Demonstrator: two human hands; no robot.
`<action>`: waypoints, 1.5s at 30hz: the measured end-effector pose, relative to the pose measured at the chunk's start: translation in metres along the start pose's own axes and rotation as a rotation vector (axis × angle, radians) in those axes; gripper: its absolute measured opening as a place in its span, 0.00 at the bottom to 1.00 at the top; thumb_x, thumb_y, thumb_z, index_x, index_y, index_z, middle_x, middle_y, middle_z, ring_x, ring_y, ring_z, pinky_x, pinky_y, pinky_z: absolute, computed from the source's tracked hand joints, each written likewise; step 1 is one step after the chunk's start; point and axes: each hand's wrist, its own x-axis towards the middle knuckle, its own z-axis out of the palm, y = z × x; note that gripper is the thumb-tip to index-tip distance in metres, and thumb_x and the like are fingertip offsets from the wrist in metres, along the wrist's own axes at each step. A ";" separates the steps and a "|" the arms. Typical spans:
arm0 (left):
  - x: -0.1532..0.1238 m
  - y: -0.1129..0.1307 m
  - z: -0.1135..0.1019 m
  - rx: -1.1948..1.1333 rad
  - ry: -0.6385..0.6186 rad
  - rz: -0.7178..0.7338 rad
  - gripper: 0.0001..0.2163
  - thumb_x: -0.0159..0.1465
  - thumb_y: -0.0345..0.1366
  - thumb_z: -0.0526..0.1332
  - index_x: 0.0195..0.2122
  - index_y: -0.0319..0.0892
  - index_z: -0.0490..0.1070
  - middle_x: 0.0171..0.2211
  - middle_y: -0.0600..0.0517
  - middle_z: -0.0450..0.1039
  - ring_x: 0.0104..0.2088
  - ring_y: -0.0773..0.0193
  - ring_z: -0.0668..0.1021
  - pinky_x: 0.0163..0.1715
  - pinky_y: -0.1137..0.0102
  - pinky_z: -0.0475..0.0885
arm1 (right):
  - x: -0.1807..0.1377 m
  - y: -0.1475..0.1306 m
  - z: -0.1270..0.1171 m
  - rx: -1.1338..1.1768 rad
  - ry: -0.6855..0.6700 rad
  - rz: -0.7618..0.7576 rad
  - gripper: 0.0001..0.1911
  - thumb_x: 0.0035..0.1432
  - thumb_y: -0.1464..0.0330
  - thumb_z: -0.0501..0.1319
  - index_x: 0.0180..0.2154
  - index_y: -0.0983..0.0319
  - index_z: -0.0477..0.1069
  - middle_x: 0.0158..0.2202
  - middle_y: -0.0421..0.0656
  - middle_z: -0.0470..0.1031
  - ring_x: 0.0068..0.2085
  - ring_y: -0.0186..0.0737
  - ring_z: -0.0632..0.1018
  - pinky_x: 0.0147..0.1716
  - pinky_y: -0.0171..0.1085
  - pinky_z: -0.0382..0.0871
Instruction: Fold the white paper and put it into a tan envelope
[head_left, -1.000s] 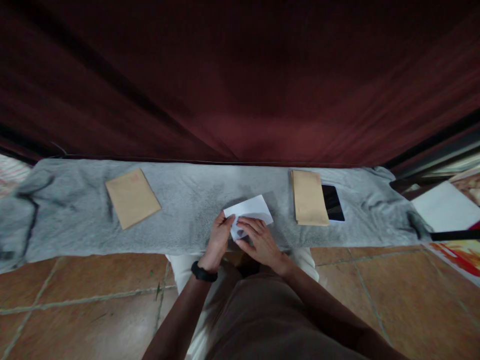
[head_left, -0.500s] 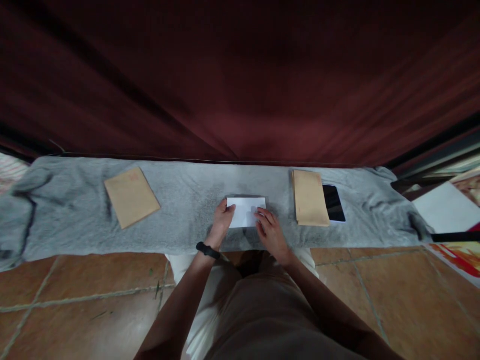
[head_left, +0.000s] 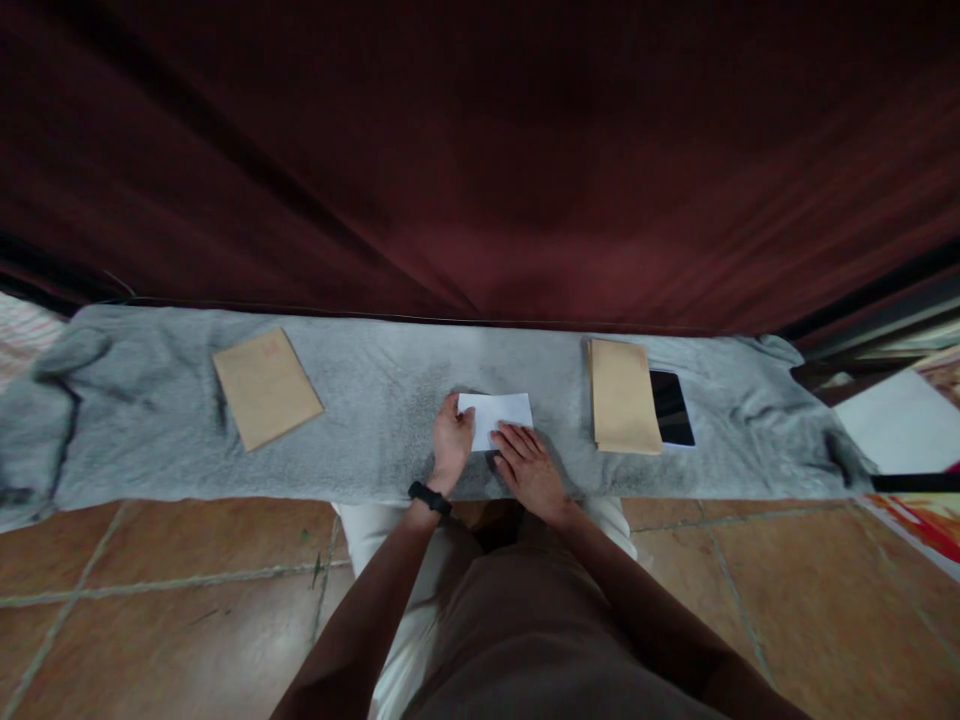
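Two hands on a small folded white paper sheet [head_left: 501, 413] lying mid-way along a long grey fleecy cloth [head_left: 375, 420].
Nearest me, short of the sheet, I see terracotta floor tiles [head_left: 150, 610]. My right hand [head_left: 529, 468] lies flat, fingers spread, pressing the sheet's near edge; my left hand [head_left: 452, 442], with a black wristband [head_left: 429, 497], covers its left edge, and I cannot tell whether it pinches or presses. Left of the sheet lies a single tan paper envelope [head_left: 266, 387]; right of it lies a stack of tan envelopes [head_left: 624, 407] touching a black glass tablet [head_left: 671, 407]. Beyond the sheet hangs a dark red curtain [head_left: 480, 150].
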 end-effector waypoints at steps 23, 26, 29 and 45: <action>-0.105 -0.021 -0.025 0.777 -0.275 0.674 0.31 0.76 0.46 0.50 0.73 0.31 0.52 0.72 0.35 0.59 0.73 0.50 0.60 0.71 0.50 0.60 | -0.003 0.000 -0.004 -0.099 -0.069 -0.061 0.24 0.72 0.71 0.53 0.66 0.63 0.68 0.71 0.49 0.64 0.70 0.48 0.66 0.72 0.53 0.57; -0.106 -0.021 -0.032 0.799 -0.267 0.689 0.32 0.75 0.46 0.51 0.75 0.32 0.48 0.72 0.35 0.56 0.74 0.50 0.58 0.72 0.51 0.59 | -0.005 0.002 -0.004 -0.106 -0.059 -0.066 0.24 0.73 0.70 0.53 0.67 0.61 0.67 0.71 0.48 0.64 0.70 0.47 0.66 0.72 0.53 0.58; -0.108 -0.021 -0.041 0.808 -0.243 0.685 0.33 0.75 0.45 0.52 0.75 0.33 0.45 0.73 0.35 0.55 0.74 0.50 0.59 0.71 0.51 0.60 | -0.009 0.005 -0.004 -0.094 -0.043 -0.067 0.24 0.74 0.68 0.53 0.68 0.61 0.65 0.71 0.48 0.64 0.70 0.46 0.67 0.71 0.53 0.59; -0.107 -0.025 -0.042 0.773 -0.289 0.691 0.28 0.74 0.41 0.54 0.71 0.33 0.57 0.70 0.34 0.62 0.71 0.49 0.64 0.70 0.49 0.64 | 0.021 -0.003 -0.011 0.052 -0.147 -0.138 0.22 0.76 0.65 0.50 0.66 0.60 0.68 0.69 0.45 0.68 0.70 0.40 0.67 0.73 0.48 0.57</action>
